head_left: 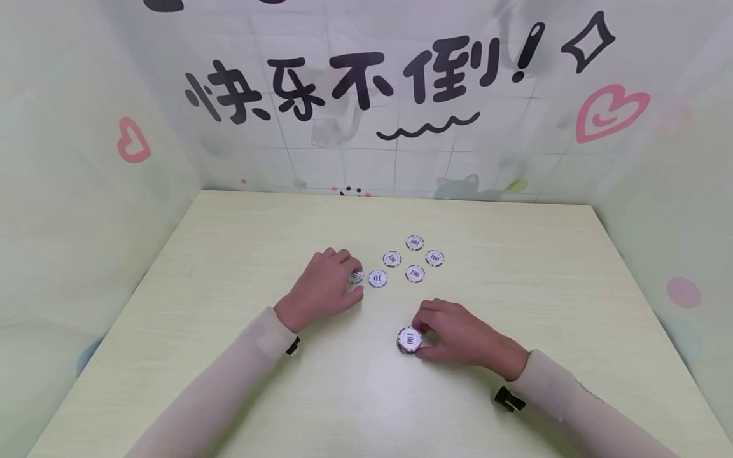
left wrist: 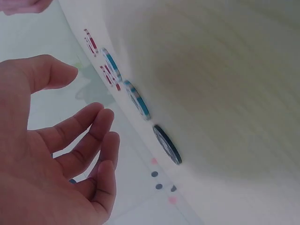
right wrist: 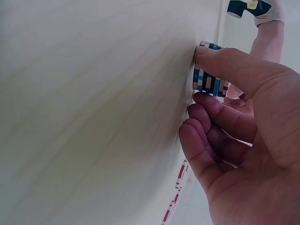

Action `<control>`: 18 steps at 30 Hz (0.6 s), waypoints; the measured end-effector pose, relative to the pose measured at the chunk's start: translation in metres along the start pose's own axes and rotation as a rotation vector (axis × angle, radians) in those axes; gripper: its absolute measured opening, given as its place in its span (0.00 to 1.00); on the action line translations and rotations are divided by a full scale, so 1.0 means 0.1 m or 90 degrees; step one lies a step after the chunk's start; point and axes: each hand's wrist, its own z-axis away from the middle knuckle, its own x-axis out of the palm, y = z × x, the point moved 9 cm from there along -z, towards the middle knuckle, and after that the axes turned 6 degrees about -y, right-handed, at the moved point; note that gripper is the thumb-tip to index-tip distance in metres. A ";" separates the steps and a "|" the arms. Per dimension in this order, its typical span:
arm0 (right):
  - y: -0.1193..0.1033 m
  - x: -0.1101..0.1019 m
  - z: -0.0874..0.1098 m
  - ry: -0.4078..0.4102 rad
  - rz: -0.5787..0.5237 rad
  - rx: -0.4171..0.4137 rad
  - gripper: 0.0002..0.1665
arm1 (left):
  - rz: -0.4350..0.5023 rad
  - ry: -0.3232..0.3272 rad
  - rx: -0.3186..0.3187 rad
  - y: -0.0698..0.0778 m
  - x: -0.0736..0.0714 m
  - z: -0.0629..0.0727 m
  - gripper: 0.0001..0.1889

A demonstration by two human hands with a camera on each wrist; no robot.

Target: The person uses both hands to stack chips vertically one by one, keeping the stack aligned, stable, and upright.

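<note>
My right hand (head_left: 458, 334) pinches a short stack of poker chips (head_left: 409, 340) at its edge between thumb and index finger, the stack standing on the table. Its top chip reads 100, and in the right wrist view the stack (right wrist: 208, 83) shows blue, dark and red bands. Loosely bent above the table, my left hand (head_left: 325, 287) holds nothing. Its fingers partly cover a chip (head_left: 357, 277) in the head view, with a 10 chip (head_left: 378, 278) to the right. A dark-edged chip (left wrist: 167, 144) and two teal-edged chips lie beyond the fingers in the left wrist view.
Several red-edged 100 chips, one being the farthest chip (head_left: 415, 243), lie flat behind and right of the 10 chip. The pale wooden table (head_left: 258, 222) ends at a printed backdrop (head_left: 355, 159) at the back and sides.
</note>
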 end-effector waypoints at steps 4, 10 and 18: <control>-0.01 -0.01 0.00 -0.002 0.001 0.000 0.15 | -0.006 -0.025 -0.032 -0.11 0.00 -0.02 0.18; -0.01 -0.01 0.01 -0.003 -0.003 0.002 0.15 | -0.012 -0.049 -0.073 -0.26 0.00 -0.05 0.20; 0.01 -0.01 0.00 -0.004 -0.006 0.005 0.15 | -0.027 -0.082 -0.107 -0.44 0.09 -0.09 0.20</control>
